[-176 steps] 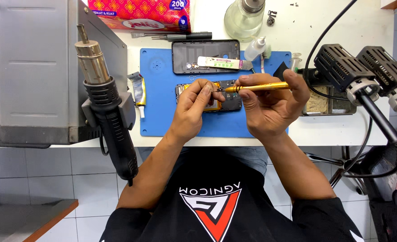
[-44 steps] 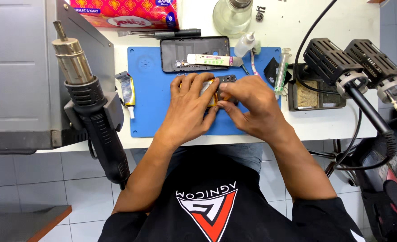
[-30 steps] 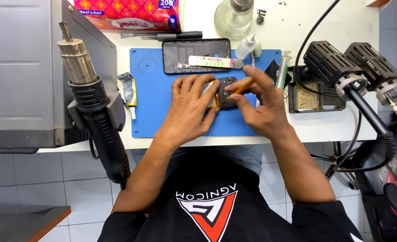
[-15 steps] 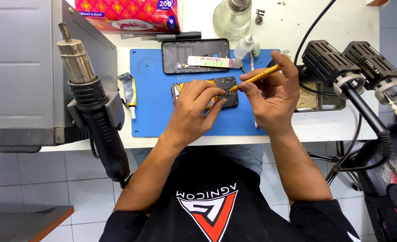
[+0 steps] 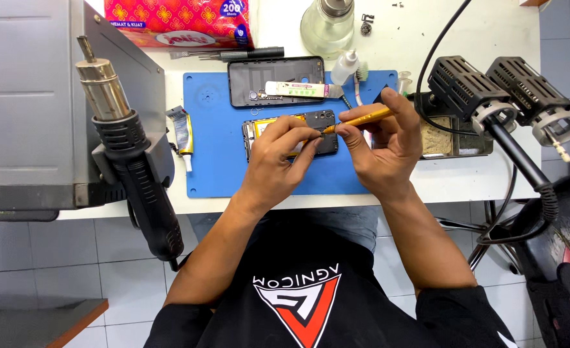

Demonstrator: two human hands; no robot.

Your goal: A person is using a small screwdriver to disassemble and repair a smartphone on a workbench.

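An opened phone (image 5: 320,122) with a yellow battery showing lies on the blue work mat (image 5: 214,154). My left hand (image 5: 278,158) rests on the phone, with its fingertips pinched together near the phone's right end. My right hand (image 5: 381,151) holds a yellow-handled screwdriver (image 5: 362,119), and the tip points left at the phone right beside my left fingertips. What sits under the tip is too small to see.
A black phone back cover (image 5: 253,87) and a small white tool lie at the mat's far edge. A glue tube (image 5: 183,132) lies on the mat's left. A hot-air gun (image 5: 130,167) hangs at the left. A tissue pack, a glass bottle (image 5: 327,26) and two black lamps (image 5: 504,96) stand around.
My hands were bunched together over the phone 1.5 s ago. Since then my right hand has lifted, brought the yellow screwdriver into view, and lowered its tip back toward the phone.
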